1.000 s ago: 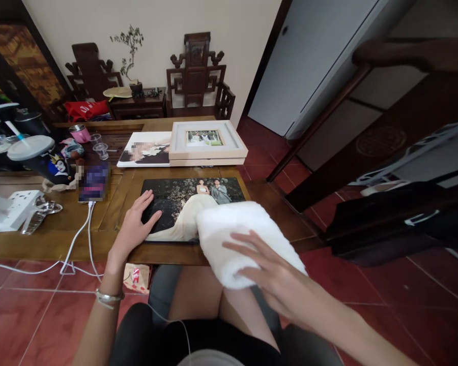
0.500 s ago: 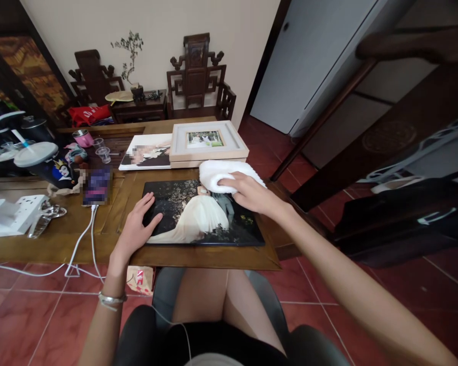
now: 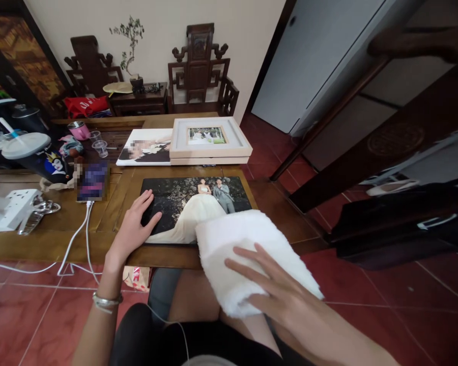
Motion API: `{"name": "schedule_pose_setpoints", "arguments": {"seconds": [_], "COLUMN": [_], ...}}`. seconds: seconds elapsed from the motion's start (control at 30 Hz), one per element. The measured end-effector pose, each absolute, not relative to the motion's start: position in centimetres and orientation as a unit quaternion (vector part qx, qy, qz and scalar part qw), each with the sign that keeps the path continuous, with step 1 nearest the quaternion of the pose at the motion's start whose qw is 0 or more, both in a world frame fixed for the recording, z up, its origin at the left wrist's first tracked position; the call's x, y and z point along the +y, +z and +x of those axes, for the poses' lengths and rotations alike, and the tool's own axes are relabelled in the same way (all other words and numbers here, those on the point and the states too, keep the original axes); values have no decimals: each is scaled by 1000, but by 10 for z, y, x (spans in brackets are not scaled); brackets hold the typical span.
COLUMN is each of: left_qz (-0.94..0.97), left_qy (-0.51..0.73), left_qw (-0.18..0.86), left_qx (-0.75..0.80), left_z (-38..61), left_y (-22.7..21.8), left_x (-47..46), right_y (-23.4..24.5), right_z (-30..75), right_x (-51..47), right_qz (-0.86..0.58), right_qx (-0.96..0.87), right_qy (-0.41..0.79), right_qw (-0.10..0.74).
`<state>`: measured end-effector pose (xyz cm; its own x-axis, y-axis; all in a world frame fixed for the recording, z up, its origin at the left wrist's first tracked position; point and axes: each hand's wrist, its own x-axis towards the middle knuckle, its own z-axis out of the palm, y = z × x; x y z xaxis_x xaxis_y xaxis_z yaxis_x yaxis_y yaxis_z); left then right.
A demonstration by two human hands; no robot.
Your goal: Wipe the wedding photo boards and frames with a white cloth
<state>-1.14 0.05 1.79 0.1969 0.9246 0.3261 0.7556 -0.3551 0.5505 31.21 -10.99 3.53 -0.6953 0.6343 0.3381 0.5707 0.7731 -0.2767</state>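
Note:
A dark, glossy wedding photo panel [image 3: 170,195] lies flat on the wooden table [image 3: 124,239], showing a couple in a white gown and a grey suit. My left hand [image 3: 133,223] rests on its left edge, fingers laid out over the surface. Nearer to me, a fluffy white towel [image 3: 236,231] hangs past the table's front edge, partly above my lap, and covers the panel's lower right corner. My right hand [image 3: 277,284] grips this towel, fingers spread across its top and the thumb side tucked under its near edge.
Behind the panel sit a pale-framed photo [image 3: 213,152] and a white-edged photo print [image 3: 137,161]. To the left are a phone [image 3: 93,183] on a white cable, a power strip [image 3: 17,208], a lidded cup [image 3: 26,146] and a pink cup [image 3: 78,130].
My right hand has drawn the towel from the panel's upper right toward me, past the table's front edge. The couple's upper bodies now show. My left hand stays on the panel's left edge.

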Motion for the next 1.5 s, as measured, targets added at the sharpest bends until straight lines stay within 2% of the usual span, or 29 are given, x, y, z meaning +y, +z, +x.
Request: {"name": "schedule_pose_setpoints", "arguments": {"seconds": [0.2, 0.43, 0.57, 0.8, 0.93, 1.1, 1.33, 1.5], "left_qz": [764, 750, 741, 746, 749, 751, 748, 746], "left_qy": [293, 245, 264, 280, 274, 262, 264, 287], "left_qw": [143, 177, 179, 167, 165, 165, 181, 168], "left_qx": [557, 589, 591, 581, 581, 583, 582, 576], "left_z": [-13, -11, -11, -12, -12, -13, -14, -15], "left_y": [19, 20, 19, 16, 16, 16, 19, 14], "left_x": [-1, -2, -1, -1, -1, -1, 0, 2], "right_y": [48, 47, 48, 49, 51, 56, 57, 52], "right_z": [297, 263, 255, 265, 268, 258, 233, 226], "right_x": [-45, 61, 48, -60, -89, -40, 72, 33], "right_qz": [-322, -393, -407, -328, -305, -306, -395, -399], "right_qx": [-928, -905, -901, -933, -936, -937, -904, -904], "right_qy": [102, 49, 41, 72, 103, 122, 81, 72], "right_qw": [154, 155, 144, 133, 144, 116, 140, 136]}}
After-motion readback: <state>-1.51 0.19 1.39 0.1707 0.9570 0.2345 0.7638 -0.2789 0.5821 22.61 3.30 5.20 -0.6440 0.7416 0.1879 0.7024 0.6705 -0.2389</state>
